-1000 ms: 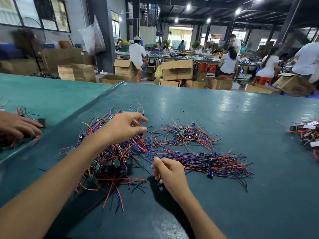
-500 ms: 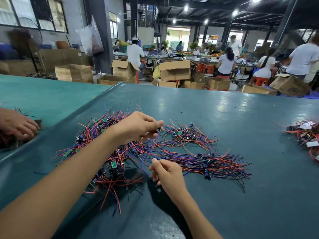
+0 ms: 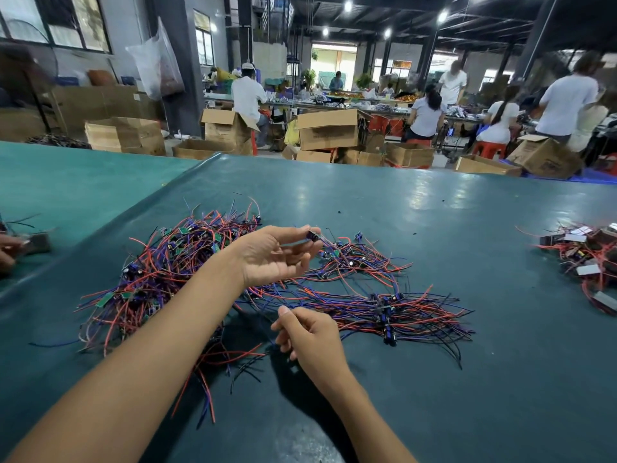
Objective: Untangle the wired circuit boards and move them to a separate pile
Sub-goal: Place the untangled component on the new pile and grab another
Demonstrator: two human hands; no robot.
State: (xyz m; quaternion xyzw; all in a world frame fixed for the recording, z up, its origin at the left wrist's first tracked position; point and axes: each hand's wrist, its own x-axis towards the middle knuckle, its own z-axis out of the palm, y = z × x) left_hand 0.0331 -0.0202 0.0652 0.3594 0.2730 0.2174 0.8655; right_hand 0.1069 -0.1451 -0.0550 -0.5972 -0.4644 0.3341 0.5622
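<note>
A tangled heap of small green circuit boards (image 3: 160,262) with red, blue and black wires lies on the dark green table (image 3: 450,235), left of centre. A neater, combed-out pile of boards (image 3: 387,312) lies to its right. My left hand (image 3: 277,255) is raised palm-up over the tangle and pinches one wired circuit board (image 3: 312,236) at its fingertips. My right hand (image 3: 307,335), nearer to me, is closed on that board's thin wires, which run up between the two hands.
Another pile of parts with red wires (image 3: 587,259) sits at the table's right edge. Another person's hand (image 3: 8,252) works at the far left on a lighter green table. Cardboard boxes (image 3: 327,128) and several workers stand beyond the table's far edge.
My left hand has lifted out of the tangle and turned palm-up, pulling one board up and right. My right hand stays closed on its wires, barely moved.
</note>
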